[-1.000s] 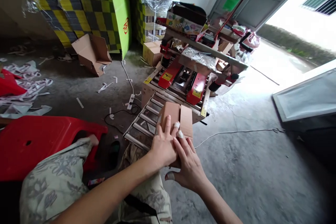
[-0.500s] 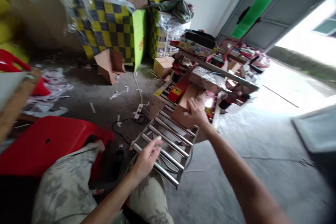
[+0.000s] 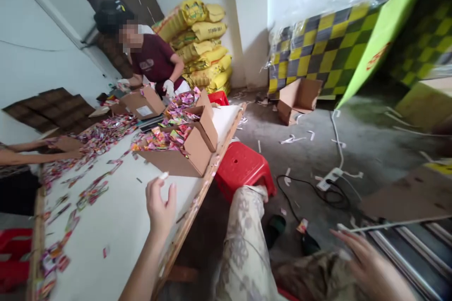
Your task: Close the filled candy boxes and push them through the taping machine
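My left hand [image 3: 160, 204] is raised over the white table [image 3: 123, 225], thumb and fingers apart, with nothing in it. White wrapping covers one of its fingertips. Just beyond it stands an open cardboard box [image 3: 183, 157] heaped with small colourful packets [image 3: 165, 138]. Low on the right, my right hand [image 3: 367, 258] is blurred, its fingers stretched out beside the metal rollers [image 3: 399, 256] of a conveyor. It holds nothing that I can see, and a white covering shows on one fingertip.
A red stool [image 3: 243, 167] stands by the table edge. Across the table a person [image 3: 155, 61] in white gloves stands behind more boxes; another person's arms [image 3: 42, 150] reach in at left. A power strip [image 3: 329, 179] and cable lie on the floor near a cardboard piece [image 3: 298, 99].
The view has swung left from the roller conveyor to the table. My right hand has come off the cardboard box on the rollers. My left hand is now over the table.
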`<state>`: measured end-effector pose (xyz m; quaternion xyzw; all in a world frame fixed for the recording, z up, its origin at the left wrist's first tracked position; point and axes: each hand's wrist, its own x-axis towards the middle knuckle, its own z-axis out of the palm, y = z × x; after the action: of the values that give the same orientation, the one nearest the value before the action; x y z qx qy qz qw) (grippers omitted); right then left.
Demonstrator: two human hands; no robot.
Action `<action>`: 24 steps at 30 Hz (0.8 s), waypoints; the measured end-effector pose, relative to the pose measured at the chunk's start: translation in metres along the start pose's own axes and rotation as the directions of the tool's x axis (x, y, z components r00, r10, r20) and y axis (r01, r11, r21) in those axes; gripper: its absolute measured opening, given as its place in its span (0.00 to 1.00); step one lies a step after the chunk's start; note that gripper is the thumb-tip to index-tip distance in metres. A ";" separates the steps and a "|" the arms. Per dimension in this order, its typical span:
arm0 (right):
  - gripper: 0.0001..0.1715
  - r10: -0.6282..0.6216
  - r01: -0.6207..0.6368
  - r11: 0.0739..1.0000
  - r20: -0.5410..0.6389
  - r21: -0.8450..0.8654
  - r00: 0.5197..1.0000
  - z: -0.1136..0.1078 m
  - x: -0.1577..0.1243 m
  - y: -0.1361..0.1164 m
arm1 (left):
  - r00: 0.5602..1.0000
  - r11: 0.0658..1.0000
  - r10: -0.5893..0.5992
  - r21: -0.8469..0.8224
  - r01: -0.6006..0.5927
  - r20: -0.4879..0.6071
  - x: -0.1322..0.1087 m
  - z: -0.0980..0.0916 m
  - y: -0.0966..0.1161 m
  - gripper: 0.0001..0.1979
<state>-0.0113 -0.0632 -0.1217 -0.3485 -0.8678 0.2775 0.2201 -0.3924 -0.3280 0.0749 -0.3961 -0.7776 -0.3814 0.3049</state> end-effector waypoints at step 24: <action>0.23 -0.324 0.222 0.813 0.101 0.539 0.941 0.035 0.087 -0.262 | 0.952 0.956 0.226 -0.232 -0.177 0.208 0.087 -0.063 -0.043 0.02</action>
<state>-0.2154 -0.1701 0.0346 -0.1194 -0.8181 0.4986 0.2605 -0.4615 -0.3641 0.1609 -0.5458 -0.7182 -0.3795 0.2057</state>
